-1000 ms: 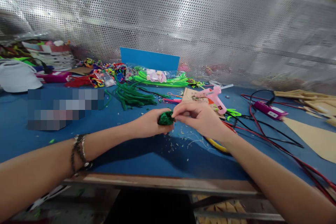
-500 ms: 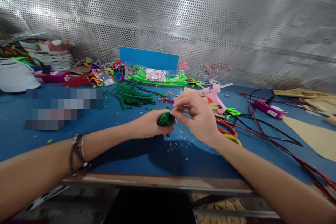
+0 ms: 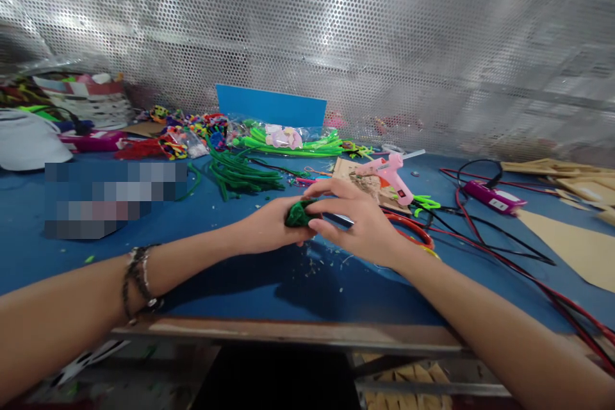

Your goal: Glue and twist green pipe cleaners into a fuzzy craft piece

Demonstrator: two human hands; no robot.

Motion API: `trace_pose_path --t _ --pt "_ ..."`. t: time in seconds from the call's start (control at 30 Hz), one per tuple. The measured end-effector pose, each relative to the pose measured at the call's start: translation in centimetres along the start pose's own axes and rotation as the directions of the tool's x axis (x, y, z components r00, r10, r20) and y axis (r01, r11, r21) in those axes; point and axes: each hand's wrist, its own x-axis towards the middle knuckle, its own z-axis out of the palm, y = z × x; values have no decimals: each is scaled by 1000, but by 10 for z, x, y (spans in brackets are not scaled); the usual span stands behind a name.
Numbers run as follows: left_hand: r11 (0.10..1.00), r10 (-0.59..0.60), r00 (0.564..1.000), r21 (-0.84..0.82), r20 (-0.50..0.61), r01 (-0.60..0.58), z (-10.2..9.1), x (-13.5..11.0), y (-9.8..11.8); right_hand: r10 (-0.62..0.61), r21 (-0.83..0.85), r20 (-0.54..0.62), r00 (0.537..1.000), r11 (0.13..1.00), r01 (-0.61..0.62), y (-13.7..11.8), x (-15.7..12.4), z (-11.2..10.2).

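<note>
A small dark green fuzzy bundle [image 3: 298,214], apparently pipe cleaner, is gripped in my left hand [image 3: 269,225] above the front half of the blue table. My right hand [image 3: 362,221] curves its fingers over the right side of the bundle, thumb low and fingertips on top. Part of the bundle is hidden by these fingers. Beyond my hands lies a pile of loose dark green pipe cleaners [image 3: 243,173]. A pink glue gun [image 3: 391,173] rests on a piece of cardboard [image 3: 348,170] behind my right hand.
Red and yellow looped handles [image 3: 416,227] lie partly under my right forearm. Cables [image 3: 480,243] run past a purple power strip [image 3: 494,198] on the right. Bagged bright green stems [image 3: 307,146] and a blue board [image 3: 271,106] stand at the back. A white cap [image 3: 31,141] sits left.
My right hand has moved slightly left and its fingers now lie over the green bundle instead of pinching at its tip. The left hand keeps its hold.
</note>
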Motion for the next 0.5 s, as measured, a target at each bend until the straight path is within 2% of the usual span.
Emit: trace_pose_path --t 0.07,0.13,0.17,0.27,0.3,0.33,0.43,0.5 --pt "999 26 1000 27 -1 -26 0 0 -2 -6 -31 95 995 999 9 0 -1 2" --pt "999 41 999 35 2 -41 0 0 -3 -14 -48 125 992 999 20 0 -1 2" --pt "999 38 999 29 1 -38 0 0 -3 -14 -53 91 996 998 19 0 -1 0" --pt "1000 21 1000 -2 -2 -21 0 0 -1 1 -66 -106 994 998 -8 -1 -2 -4" --pt "1000 26 1000 -8 -2 -26 0 0 -1 5 -68 -132 991 998 -14 -1 -2 -5" --pt "999 37 999 -10 -3 -37 0 0 -1 1 -68 -116 993 998 -9 -1 -2 -5" --pt "998 60 998 -12 -7 -60 0 0 -2 -31 -52 69 997 998 34 -1 -2 -4" --pt "999 48 999 -16 -11 -48 -2 0 -2 -29 -38 79 996 999 32 0 -1 -5"
